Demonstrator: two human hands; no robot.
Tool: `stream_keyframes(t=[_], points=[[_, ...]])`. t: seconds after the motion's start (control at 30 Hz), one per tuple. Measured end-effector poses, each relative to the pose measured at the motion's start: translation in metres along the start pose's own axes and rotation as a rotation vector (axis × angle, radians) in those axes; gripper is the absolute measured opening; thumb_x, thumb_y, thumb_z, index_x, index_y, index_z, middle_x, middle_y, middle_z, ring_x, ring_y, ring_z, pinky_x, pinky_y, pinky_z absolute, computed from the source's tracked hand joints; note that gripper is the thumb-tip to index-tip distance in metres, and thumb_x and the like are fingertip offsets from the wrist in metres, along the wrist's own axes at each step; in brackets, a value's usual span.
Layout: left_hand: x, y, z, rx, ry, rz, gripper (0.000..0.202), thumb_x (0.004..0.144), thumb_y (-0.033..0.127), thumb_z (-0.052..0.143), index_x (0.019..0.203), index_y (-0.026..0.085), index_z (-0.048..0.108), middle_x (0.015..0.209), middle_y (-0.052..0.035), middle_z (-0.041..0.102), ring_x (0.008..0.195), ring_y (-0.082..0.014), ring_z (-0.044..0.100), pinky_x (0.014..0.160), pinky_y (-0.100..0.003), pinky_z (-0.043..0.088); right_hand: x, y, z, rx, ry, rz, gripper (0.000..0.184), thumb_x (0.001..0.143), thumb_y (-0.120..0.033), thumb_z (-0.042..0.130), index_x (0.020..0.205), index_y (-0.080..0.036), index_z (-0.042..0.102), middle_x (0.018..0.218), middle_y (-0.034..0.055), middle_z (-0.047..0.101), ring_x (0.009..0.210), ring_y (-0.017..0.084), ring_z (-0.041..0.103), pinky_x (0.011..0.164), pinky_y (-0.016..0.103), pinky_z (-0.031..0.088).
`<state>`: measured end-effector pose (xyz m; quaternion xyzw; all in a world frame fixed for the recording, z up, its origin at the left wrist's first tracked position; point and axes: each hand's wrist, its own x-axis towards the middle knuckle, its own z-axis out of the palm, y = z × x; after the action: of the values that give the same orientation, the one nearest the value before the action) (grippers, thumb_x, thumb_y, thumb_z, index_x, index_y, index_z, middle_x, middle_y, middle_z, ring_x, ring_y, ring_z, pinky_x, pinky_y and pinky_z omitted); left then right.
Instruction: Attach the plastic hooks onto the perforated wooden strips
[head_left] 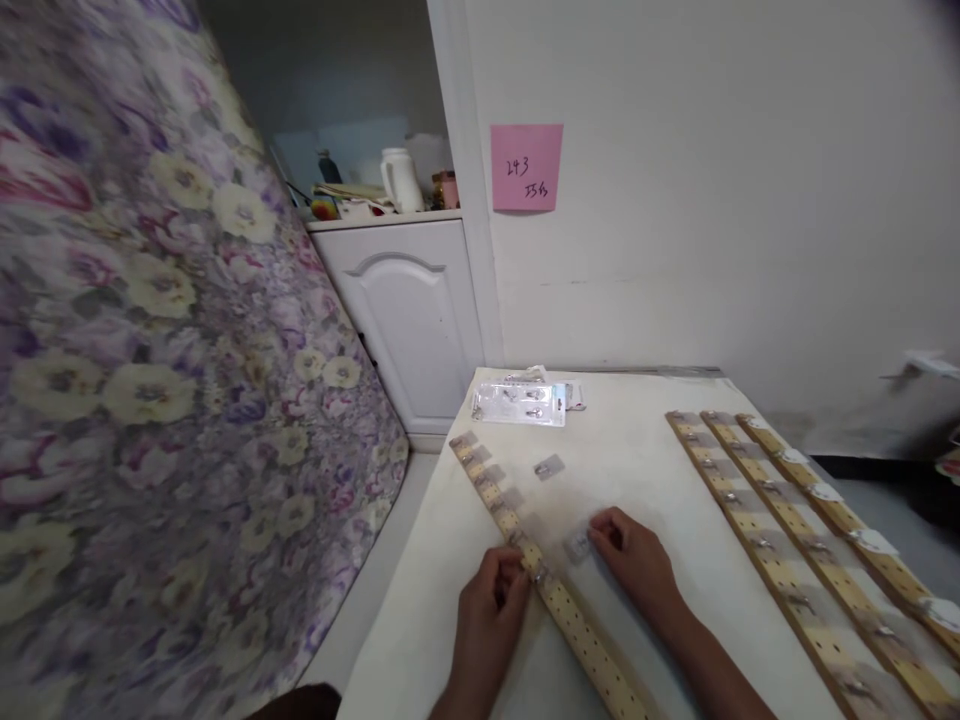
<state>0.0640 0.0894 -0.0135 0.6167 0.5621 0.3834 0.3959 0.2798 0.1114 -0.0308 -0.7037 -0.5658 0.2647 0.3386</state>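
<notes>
My left hand (pixel 495 600) is closed on the wooden strip (pixel 585 635). The strip lies slanted on the white table (pixel 637 440), running from 11 to 5 o'clock. My right hand (pixel 637 560) is open, and its fingertips touch a small clear hook (pixel 577 545) just beside the strip. A second hook (pixel 550 466) lies at 12 o'clock, with a plastic pack (pixel 521 403) beyond it. Three more strips (pixel 780 540) lie at 3 o'clock. The wall carries a pink note (pixel 526 167). At 10 o'clock I see a white cabinet (pixel 409 320) and a flowered cloth (pixel 150 350).
</notes>
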Motion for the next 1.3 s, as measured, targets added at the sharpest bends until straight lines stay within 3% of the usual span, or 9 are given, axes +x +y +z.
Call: stream_keyframes(t=[0.23, 0.37, 0.43, 0.6, 0.77, 0.9, 1.13, 1.3], points=[[-0.012, 0.012, -0.002, -0.066, 0.027, 0.016, 0.024, 0.084, 0.041, 0.054, 0.085, 0.018, 0.06, 0.07, 0.0023, 0.058, 0.065, -0.0131, 0.05, 0.061, -0.022, 0.038, 0.005, 0.002, -0.005, 0.499, -0.012, -0.04, 0.022, 0.072, -0.041, 0.058, 0.067, -0.019, 0.056, 0.057, -0.0037, 0.052, 0.054, 0.013, 0.047, 0.052, 0.024, 0.036], [-0.033, 0.017, 0.004, -0.204, 0.104, -0.038, 0.027, 0.08, 0.045, 0.058, 0.08, 0.018, 0.059, 0.062, 0.0056, 0.05, 0.057, -0.0097, 0.044, 0.053, -0.02, 0.033, -0.001, -0.008, -0.01, 0.793, -0.119, 0.033, 0.026, 0.069, -0.043, 0.065, 0.072, -0.019, 0.056, 0.054, -0.0072, 0.045, 0.043, 0.006, 0.034, 0.042, 0.02, 0.024], [-0.046, 0.021, 0.01, -0.324, 0.088, -0.096, 0.031, 0.079, 0.049, 0.059, 0.079, 0.018, 0.057, 0.056, 0.0078, 0.045, 0.05, -0.0078, 0.04, 0.048, -0.019, 0.03, -0.007, -0.011, -0.012, 0.87, -0.195, -0.002, 0.026, 0.069, -0.042, 0.068, 0.074, -0.018, 0.057, 0.056, -0.007, 0.047, 0.042, 0.005, 0.034, 0.041, 0.02, 0.024], [-0.065, 0.038, 0.031, -0.614, -0.041, -0.197, 0.044, 0.084, 0.059, 0.048, 0.082, 0.016, 0.055, 0.06, 0.0032, 0.056, 0.043, -0.007, 0.046, 0.041, -0.019, 0.027, -0.031, -0.01, -0.021, 0.889, -0.429, -0.148, 0.02, 0.073, -0.036, 0.069, 0.076, -0.018, 0.06, 0.053, -0.0066, 0.05, 0.047, 0.009, 0.048, 0.051, 0.024, 0.04], [-0.069, 0.042, 0.041, -0.758, -0.059, -0.282, 0.046, 0.082, 0.061, 0.05, 0.083, 0.015, 0.054, 0.064, 0.0003, 0.061, 0.042, -0.0061, 0.048, 0.039, -0.018, 0.025, -0.05, -0.006, -0.034, 0.849, -0.529, -0.244, 0.017, 0.073, -0.034, 0.069, 0.074, -0.018, 0.061, 0.074, -0.0022, 0.056, 0.059, 0.011, 0.055, 0.057, 0.026, 0.045], [-0.069, 0.037, 0.044, -0.694, -0.078, -0.289, 0.036, 0.073, 0.049, 0.067, 0.078, 0.016, 0.052, 0.058, 0.004, 0.058, 0.038, -0.0037, 0.042, 0.039, -0.018, 0.023, -0.055, -0.004, -0.037, 0.79, -0.564, -0.271, 0.019, 0.073, -0.035, 0.069, 0.077, -0.018, 0.061, 0.07, -0.0023, 0.057, 0.062, 0.011, 0.054, 0.06, 0.026, 0.045], [-0.073, 0.04, 0.045, -0.458, 0.052, -0.121, 0.028, 0.077, 0.042, 0.063, 0.087, 0.018, 0.053, 0.053, 0.0074, 0.053, 0.045, -0.008, 0.047, 0.046, -0.019, 0.033, -0.056, -0.003, -0.031, 0.822, -0.627, -0.18, 0.035, 0.08, -0.049, 0.058, 0.097, -0.019, 0.058, 0.069, -0.0023, 0.058, 0.059, 0.013, 0.058, 0.057, 0.027, 0.048], [-0.08, 0.034, 0.048, -0.302, 0.123, -0.069, 0.022, 0.081, 0.038, 0.058, 0.092, 0.019, 0.054, 0.066, 0.0042, 0.057, 0.054, -0.0097, 0.05, 0.052, -0.021, 0.038, -0.06, -0.002, -0.017, 0.805, -0.617, -0.17, 0.029, 0.074, -0.036, 0.064, 0.096, -0.019, 0.055, 0.067, -0.0066, 0.051, 0.052, 0.009, 0.053, 0.051, 0.023, 0.044]])
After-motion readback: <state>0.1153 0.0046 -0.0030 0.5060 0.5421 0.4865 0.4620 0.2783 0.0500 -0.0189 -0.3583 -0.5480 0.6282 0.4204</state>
